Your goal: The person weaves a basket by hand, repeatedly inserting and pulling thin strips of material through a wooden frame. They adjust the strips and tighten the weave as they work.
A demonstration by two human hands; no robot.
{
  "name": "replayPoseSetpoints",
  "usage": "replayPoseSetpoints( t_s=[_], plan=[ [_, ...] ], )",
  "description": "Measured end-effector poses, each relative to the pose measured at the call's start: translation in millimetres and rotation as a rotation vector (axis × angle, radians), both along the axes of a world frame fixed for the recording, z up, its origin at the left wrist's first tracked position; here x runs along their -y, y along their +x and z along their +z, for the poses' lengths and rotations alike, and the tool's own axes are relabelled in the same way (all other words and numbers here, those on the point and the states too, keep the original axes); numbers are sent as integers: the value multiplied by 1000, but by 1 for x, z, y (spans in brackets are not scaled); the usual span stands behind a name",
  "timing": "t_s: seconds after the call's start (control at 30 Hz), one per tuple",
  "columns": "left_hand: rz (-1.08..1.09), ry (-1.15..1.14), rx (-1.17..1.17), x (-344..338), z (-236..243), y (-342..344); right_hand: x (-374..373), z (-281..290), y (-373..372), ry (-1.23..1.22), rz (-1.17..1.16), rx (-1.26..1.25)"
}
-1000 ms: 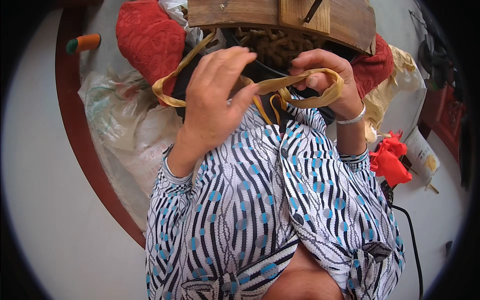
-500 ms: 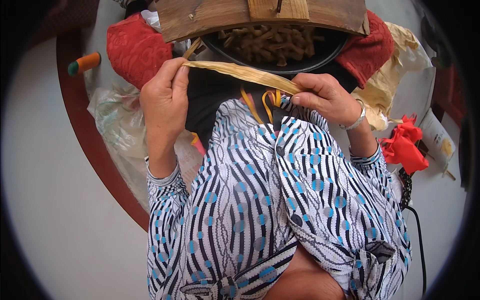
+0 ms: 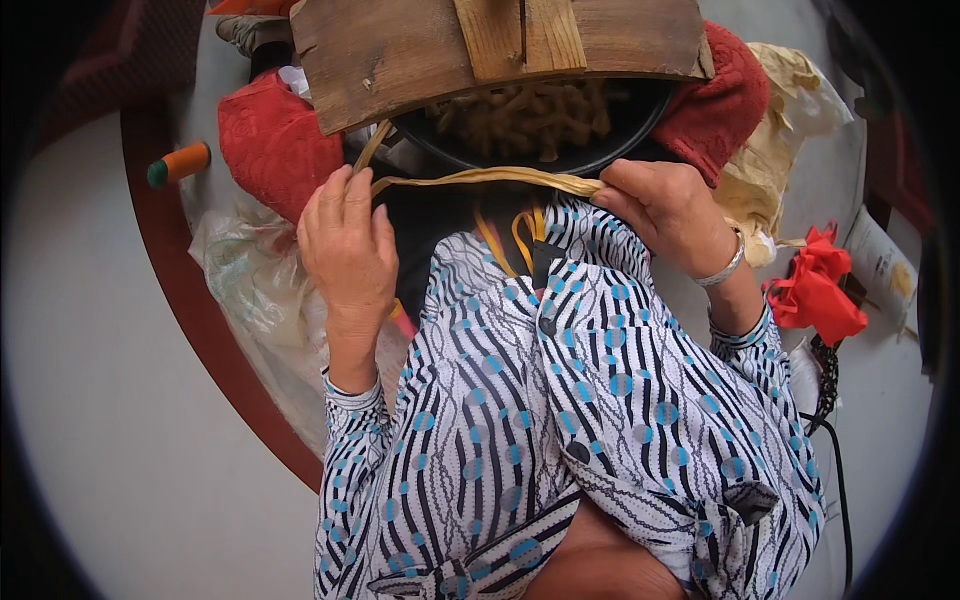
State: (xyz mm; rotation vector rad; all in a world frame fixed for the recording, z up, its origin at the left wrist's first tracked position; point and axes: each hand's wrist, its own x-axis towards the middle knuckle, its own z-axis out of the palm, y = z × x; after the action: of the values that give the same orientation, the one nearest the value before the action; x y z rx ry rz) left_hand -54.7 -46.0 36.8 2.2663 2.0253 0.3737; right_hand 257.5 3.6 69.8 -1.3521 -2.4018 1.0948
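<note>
I see a tan strip (image 3: 490, 176), likely light, pliant and best pinched near its ends, stretched along the near side of the black basin (image 3: 632, 134), right hand (image 3: 668, 205) clamped on it, left hand (image 3: 348, 245) at its bend, grip unclear.

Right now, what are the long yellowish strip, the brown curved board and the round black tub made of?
The long yellowish strip looks like dry plant leaf or husk, matte: it's creased lengthwise, though I can't be sure. The brown curved board seems unpainted wood, with grain showing. The round black tub may be plastic or metal; its smooth rim shines faintly.
</note>
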Motion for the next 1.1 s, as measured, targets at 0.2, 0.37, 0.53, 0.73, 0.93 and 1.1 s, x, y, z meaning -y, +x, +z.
replayPoseSetpoints(
  t_s=[0.2, 0.37, 0.53, 0.73, 0.93, 1.1],
  plan=[
    [-555, -279, 674, -41, 23, 74, -13, 10, -26, 111, 51, -338],
    [-376, -544, 872, -39, 19, 70, -22, 11, -37, 347, -50, -323],
    [-363, -489, 741, -44, 34, 63, -26, -7, -49, -47, -386, -509],
    [-281, -133, 405, -91, 28, 46, 0, -1, -70, -494, -32, -494],
    [-220, -725, 1650, -78, 1, 76, -26, -7, -62, -612, -417, -1242],
    [-105, -600, 1880, -64, 2, 117, -36, -44, -66, 10, -559, -838]
  ],
)
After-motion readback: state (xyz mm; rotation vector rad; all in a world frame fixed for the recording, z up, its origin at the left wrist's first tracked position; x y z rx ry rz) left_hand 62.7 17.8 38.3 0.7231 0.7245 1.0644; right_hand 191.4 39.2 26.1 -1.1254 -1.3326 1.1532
